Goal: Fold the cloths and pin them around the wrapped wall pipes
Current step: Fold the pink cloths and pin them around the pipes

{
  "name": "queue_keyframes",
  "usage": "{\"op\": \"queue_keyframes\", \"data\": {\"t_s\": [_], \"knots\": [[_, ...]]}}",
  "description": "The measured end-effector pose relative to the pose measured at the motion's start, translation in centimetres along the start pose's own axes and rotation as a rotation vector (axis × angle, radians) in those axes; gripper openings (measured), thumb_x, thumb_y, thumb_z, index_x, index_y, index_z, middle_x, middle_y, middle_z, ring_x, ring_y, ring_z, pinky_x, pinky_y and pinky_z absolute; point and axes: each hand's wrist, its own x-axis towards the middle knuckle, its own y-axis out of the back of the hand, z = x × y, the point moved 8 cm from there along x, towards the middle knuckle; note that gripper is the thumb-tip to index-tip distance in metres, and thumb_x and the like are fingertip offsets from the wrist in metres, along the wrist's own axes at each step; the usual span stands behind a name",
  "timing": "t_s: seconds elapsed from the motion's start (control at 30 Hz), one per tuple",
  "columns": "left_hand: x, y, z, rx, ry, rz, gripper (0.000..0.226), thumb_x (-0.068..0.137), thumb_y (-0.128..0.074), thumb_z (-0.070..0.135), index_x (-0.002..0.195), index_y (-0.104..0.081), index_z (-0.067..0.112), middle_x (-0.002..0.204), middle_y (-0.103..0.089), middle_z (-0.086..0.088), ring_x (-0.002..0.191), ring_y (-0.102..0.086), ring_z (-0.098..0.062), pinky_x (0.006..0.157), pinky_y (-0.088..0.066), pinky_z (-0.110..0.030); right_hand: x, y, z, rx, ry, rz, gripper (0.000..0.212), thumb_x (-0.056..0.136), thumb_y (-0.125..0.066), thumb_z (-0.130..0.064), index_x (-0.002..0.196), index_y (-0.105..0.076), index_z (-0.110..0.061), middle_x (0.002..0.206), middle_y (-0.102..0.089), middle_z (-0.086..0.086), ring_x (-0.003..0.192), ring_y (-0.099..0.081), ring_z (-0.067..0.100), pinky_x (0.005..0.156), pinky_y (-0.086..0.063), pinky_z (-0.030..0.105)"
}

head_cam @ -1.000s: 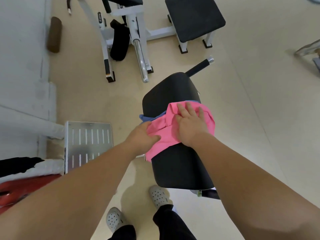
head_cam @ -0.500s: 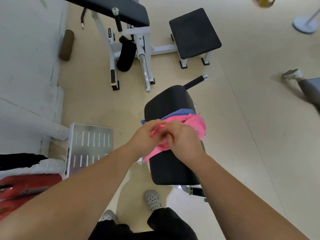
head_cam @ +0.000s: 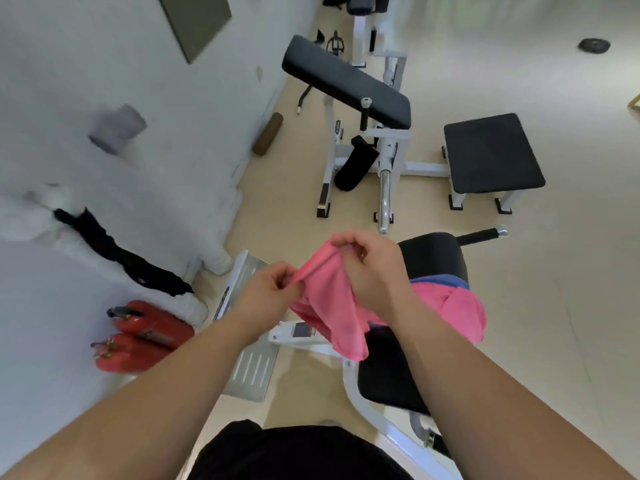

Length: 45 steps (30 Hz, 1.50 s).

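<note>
A pink cloth (head_cam: 332, 306) hangs in the air between my hands, above the black padded seat (head_cam: 436, 258). My left hand (head_cam: 268, 291) pinches its left edge and my right hand (head_cam: 370, 268) pinches its upper edge. Another pink cloth (head_cam: 457, 306) and a blue cloth (head_cam: 440, 282) lie on the seat behind my right wrist. At the left, white wrapped pipes (head_cam: 204, 310) run along the wall. A black cloth (head_cam: 121, 258) is draped around one of them.
Two red fire extinguishers (head_cam: 145, 336) lie on the floor by the wall. A perforated metal footplate (head_cam: 249, 372) sits under my left forearm. A white-framed gym machine with a black pad (head_cam: 346, 84) and a black stool (head_cam: 491, 154) stand further ahead.
I lifted the pink cloth off the seat and now hold it up with both hands. My view swung up and left toward the wall pipes.
</note>
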Motion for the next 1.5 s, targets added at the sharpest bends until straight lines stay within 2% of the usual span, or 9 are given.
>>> {"op": "queue_keyframes", "data": {"t_s": [0.3,0.47,0.6,0.7,0.87,1.03,1.17,1.33,1.5], "knots": [[-8.3,13.7,-11.1,-0.003,0.264,0.298,0.012,0.083,-0.074,0.011,0.077,-0.066,0.004,0.065,-0.058,-0.009,0.061,-0.053,-0.014,0.062,-0.046,-0.033,2.9,-11.7,-5.8,0.245,-0.02,-0.191,0.035,0.093,-0.054,0.002,0.093,-0.073,-0.027,0.095,-0.069,-0.022,0.084,-0.061,-0.016,0.078,-0.042,0.004],[-13.4,18.4,-17.0,-0.082,0.448,0.465,0.025,0.083,-0.078,0.017,0.077,-0.061,0.0,0.065,-0.056,-0.002,0.053,-0.045,-0.009,0.047,-0.033,-0.017,4.1,-17.0,-7.1,0.316,-0.06,-0.181,0.027,0.091,-0.062,-0.003,0.091,-0.073,-0.028,0.081,-0.07,-0.013,0.066,-0.059,-0.008,0.067,-0.044,0.012],[-16.6,21.6,-21.2,-0.08,0.537,0.541,0.009,0.089,-0.07,0.011,0.081,-0.067,0.01,0.072,-0.06,-0.001,0.069,-0.052,-0.018,0.059,-0.039,-0.029,4.8,-20.4,-7.8,0.332,-0.096,-0.154,0.02,0.085,-0.076,-0.009,0.087,-0.073,-0.029,0.075,-0.069,-0.009,0.064,-0.057,0.0,0.069,-0.047,0.02],[-17.7,24.7,-22.1,-0.11,0.462,0.627,0.027,0.095,-0.064,0.018,0.071,-0.066,0.03,0.074,-0.062,0.002,0.074,-0.053,-0.02,0.067,-0.041,-0.035,4.2,-23.5,-8.7,0.238,-0.05,-0.184,0.023,0.087,-0.071,-0.006,0.086,-0.07,-0.029,0.076,-0.068,-0.006,0.066,-0.057,0.002,0.069,-0.047,0.021],[-17.1,30.3,-17.5,-0.167,0.185,0.571,0.019,0.099,-0.057,0.017,0.085,-0.068,0.025,0.08,-0.067,0.005,0.077,-0.059,-0.01,0.076,-0.049,-0.034,-0.7,-32.4,-11.6,0.005,0.007,-0.551,0.037,0.096,-0.047,-0.002,0.1,-0.069,-0.033,0.072,-0.06,-0.022,0.067,-0.052,-0.01,0.064,-0.041,0.007],[-17.9,35.0,-15.2,-0.165,0.073,0.459,0.021,0.084,-0.062,0.037,0.083,-0.07,0.017,0.081,-0.07,-0.012,0.072,-0.061,-0.015,0.073,-0.053,-0.04,-7.2,-41.1,-16.3,-0.189,0.193,-0.855,0.035,0.085,-0.077,-0.031,0.119,-0.071,-0.038,0.081,-0.059,-0.009,0.076,-0.054,-0.002,0.071,-0.04,0.009],[-19.2,37.6,-15.5,-0.234,0.002,0.432,0.013,0.094,-0.066,0.012,0.085,-0.074,0.017,0.078,-0.074,0.001,0.071,-0.063,-0.006,0.069,-0.051,-0.021,-8.4,-44.8,-18.7,-0.292,0.334,-0.75,0.009,0.087,-0.074,-0.028,0.092,-0.078,-0.021,0.078,-0.063,0.005,0.076,-0.055,0.013,0.072,-0.046,0.029],[-21.3,41.9,-21.0,0.039,0.098,0.594,0.024,0.081,-0.063,-0.003,0.081,-0.071,0.02,0.07,-0.066,0.008,0.063,-0.056,0.002,0.064,-0.044,-0.013,-8.0,-47.2,-19.2,-0.217,0.192,-0.693,0.022,0.092,-0.062,-0.016,0.07,-0.058,-0.011,0.064,-0.051,-0.005,0.063,-0.047,0.011,0.065,-0.041,0.032],[-23.6,44.8,-27.0,0.077,0.269,0.71,0.025,0.079,-0.064,-0.001,0.086,-0.079,0.018,0.077,-0.071,0.003,0.076,-0.064,-0.019,0.078,-0.055,-0.036,-6.7,-47.9,-18.9,-0.16,0.021,-0.565,0.032,0.093,-0.059,-0.018,0.063,-0.062,-0.029,0.056,-0.054,-0.018,0.062,-0.049,0.004,0.064,-0.041,0.028]]}}
